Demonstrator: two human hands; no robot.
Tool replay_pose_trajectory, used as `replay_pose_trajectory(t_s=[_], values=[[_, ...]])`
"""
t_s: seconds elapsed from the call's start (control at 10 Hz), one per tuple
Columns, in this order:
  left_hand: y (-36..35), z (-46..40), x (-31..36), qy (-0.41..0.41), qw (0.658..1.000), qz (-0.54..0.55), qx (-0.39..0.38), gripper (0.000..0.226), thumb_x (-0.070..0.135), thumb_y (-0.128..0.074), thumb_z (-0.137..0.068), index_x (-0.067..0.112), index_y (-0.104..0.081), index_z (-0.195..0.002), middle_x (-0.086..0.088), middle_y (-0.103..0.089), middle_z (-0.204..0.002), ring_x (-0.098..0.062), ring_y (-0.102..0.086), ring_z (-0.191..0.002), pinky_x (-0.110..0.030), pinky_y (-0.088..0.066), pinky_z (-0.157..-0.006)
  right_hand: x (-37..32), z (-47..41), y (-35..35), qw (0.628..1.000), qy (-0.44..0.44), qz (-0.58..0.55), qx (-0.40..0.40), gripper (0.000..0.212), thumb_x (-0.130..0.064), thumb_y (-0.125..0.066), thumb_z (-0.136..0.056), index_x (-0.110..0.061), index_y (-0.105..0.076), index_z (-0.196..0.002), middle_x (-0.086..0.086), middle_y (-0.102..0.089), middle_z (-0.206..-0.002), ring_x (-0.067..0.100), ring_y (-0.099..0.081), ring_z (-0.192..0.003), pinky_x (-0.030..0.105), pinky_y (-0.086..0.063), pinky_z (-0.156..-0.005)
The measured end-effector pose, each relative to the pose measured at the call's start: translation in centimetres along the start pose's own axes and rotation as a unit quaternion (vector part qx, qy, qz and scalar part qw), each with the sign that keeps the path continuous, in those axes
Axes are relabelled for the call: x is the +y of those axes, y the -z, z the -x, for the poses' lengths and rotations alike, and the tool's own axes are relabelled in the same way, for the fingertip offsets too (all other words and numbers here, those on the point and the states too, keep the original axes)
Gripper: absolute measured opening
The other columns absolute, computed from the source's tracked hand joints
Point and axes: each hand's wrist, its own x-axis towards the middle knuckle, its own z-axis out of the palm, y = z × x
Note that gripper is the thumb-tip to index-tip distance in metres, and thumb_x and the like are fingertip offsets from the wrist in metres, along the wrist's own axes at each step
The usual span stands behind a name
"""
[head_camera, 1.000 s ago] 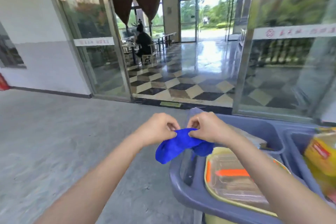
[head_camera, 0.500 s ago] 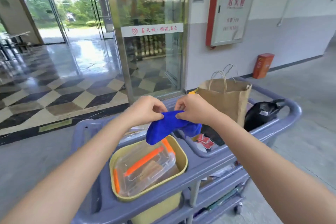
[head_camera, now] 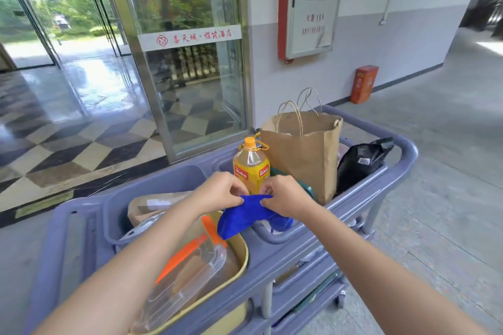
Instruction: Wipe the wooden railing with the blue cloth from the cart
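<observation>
We have the blue cloth [head_camera: 249, 216] pinched along its top edge between both hands, held up over the cart [head_camera: 275, 261]: our left hand [head_camera: 220, 193] has thumb and fingertips closed on the edge at one side, our right hand [head_camera: 283, 198] has closed on it in the same way just beside, the two sets of knuckles near each other with only a short stretch of cloth between them. The cloth is bunched, not spread; its long axis runs across from hand to hand, sagging below the left hand to a folded corner, with a smaller wad tucked under the right palm. Neither hand is nearer than the other, since both already grip it. What the coming move turns on, we judge, is the wooden railing, which does not show ahead of the hands; dark balusters reflected in the glass door [head_camera: 187, 68] beyond the left hand hint that it lies behind us, though we cannot tell. We would likely pull the hands apart to open the cloth, then turn away from the cart
</observation>
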Motion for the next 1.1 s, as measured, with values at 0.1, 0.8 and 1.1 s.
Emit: replay_pose_trajectory(t_s=[0.1, 0.8, 1.1], values=[[-2.1, -0.4, -1.0, 0.0, 1.0, 0.001, -0.032, 0.02, 0.011, -0.062, -0.074, 0.019, -0.073, -0.088, 0.005, -0.069, -0.084, -0.002, -0.059, -0.072, -0.007, -0.044, -0.062, 1.6, 0.7, -2.5, 0.999, -0.031, -0.015, -0.001, 0.009, -0.012, -0.062, -0.076, -0.011, -0.066, -0.084, 0.009, -0.071, -0.091, 0.023, -0.062, -0.086, 0.033, -0.051, -0.074], [-7.7, -1.9, -3.5, -0.007, 0.986, -0.032, -0.162, 0.023, 0.017, -0.063, -0.077, 0.013, -0.068, -0.099, -0.007, -0.07, -0.101, -0.017, -0.062, -0.089, -0.021, -0.041, -0.068, 3.6, 2.2, -6.8, 0.989, -0.092, 0.013, -0.117, 0.014, -0.016, -0.063, -0.075, -0.005, -0.065, -0.082, 0.011, -0.068, -0.083, 0.026, -0.06, -0.082, 0.031, -0.043, -0.067], [-2.2, -3.9, -1.0, 0.022, 0.941, -0.131, -0.31, 0.035, 0.032, -0.056, -0.085, 0.013, -0.06, -0.115, -0.008, -0.064, -0.118, -0.021, -0.062, -0.096, -0.034, -0.049, -0.084, 0.0, -1.2, -1.7, 0.961, -0.114, 0.132, -0.213, 0.029, -0.026, -0.055, -0.082, -0.002, -0.069, -0.093, 0.012, -0.068, -0.085, 0.024, -0.058, -0.074, 0.033, -0.049, -0.072]])
